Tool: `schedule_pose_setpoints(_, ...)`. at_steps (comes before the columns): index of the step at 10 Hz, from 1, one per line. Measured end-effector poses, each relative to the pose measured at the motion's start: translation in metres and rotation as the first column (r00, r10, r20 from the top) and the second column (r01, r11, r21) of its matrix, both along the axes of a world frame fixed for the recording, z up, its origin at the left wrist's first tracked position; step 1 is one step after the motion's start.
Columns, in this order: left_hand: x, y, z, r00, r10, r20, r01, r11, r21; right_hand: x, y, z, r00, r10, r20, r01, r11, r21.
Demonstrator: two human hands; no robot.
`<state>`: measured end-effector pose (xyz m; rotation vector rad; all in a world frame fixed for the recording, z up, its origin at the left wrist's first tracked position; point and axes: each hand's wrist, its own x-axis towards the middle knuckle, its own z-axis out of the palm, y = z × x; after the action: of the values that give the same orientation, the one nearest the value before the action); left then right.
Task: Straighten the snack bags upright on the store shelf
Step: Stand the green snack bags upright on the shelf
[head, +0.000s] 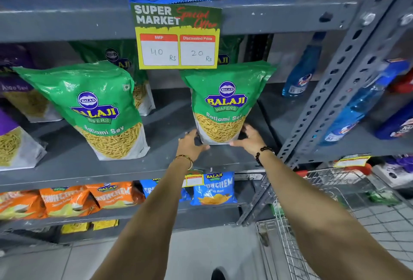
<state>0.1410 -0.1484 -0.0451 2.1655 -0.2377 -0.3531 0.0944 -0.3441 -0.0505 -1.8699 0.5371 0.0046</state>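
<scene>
Grey steel shelf (73, 163) leaves bare room between two green plastic Balaji Wafers "Ratlami Sev" bags. Right green bag (224, 105) stands upright near the shelf's front edge, the perforated grey upright post (330, 92) at its 3 o'clock. Left hand (191, 145) and right hand (251, 137) clamp its bottom corners. Left green bag (93, 109) tilts at 9 o'clock. Yellow-green price card (176, 36) at 12 o'clock reads "MRP 40 Rs, Discounted Price 20 Rs"

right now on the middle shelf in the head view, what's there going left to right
purple snack bag → leaning green Ratlami Sev bag → upright green Ratlami Sev bag held at its base by both hands → blue spray bottle
</scene>
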Motion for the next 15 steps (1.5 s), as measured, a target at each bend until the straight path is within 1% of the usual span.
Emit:
schedule_pose_setpoints(2,-0.011,0.009,0.004,1.000,0.025,0.003,-0.025,1.000,-0.003,-0.012,0.004,0.000,0.999,0.016,0.039,-0.016,1.000,-0.021)
schedule_pose_setpoints(4,-0.023,0.013,0.008,1.000,0.007,0.022,-0.008,0.999,0.045,-0.025,0.006,-0.001,0.999,0.021,0.047,-0.019,1.000,-0.025)
schedule_pose_setpoints(5,-0.026,0.015,0.009,1.000,0.006,0.018,-0.007,0.999,0.034,-0.028,0.006,0.000,0.998,0.028,0.048,-0.027,0.999,-0.025)
schedule_pose_setpoints(8,-0.028,0.015,0.011,0.999,0.018,0.027,-0.019,0.999,0.033,-0.028,0.008,0.004,0.997,0.072,0.038,-0.072,0.997,0.003)
schedule_pose_setpoints(10,-0.030,0.015,0.012,0.999,0.033,0.027,-0.033,0.999,0.014,-0.028,0.006,0.005,0.998,0.058,0.025,-0.058,0.998,0.007)
schedule_pose_setpoints(15,-0.031,0.013,0.015,0.999,0.041,0.014,-0.041,0.999,0.029,-0.027,0.006,0.010,0.998,0.066,-0.008,-0.066,0.998,-0.005)
